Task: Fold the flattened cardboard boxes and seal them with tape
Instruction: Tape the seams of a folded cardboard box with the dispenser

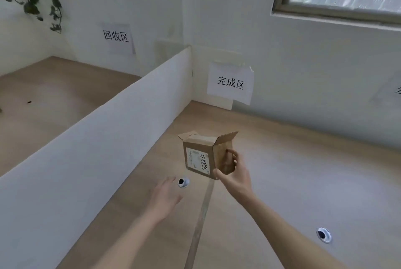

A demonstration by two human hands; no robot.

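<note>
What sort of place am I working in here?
Probably a makeshift packing or sorting station indoors: a wooden desk split by a white divider, with paper wall signs reading 完成区 (finished area) and 回收区 (recycling area). The right hand holds a small cardboard box over the finished side.

Bare desk top (pixel 282 171) lies open toward the wall (pixel 303 77); the white divider (pixel 121 116) bars the left side.
</note>
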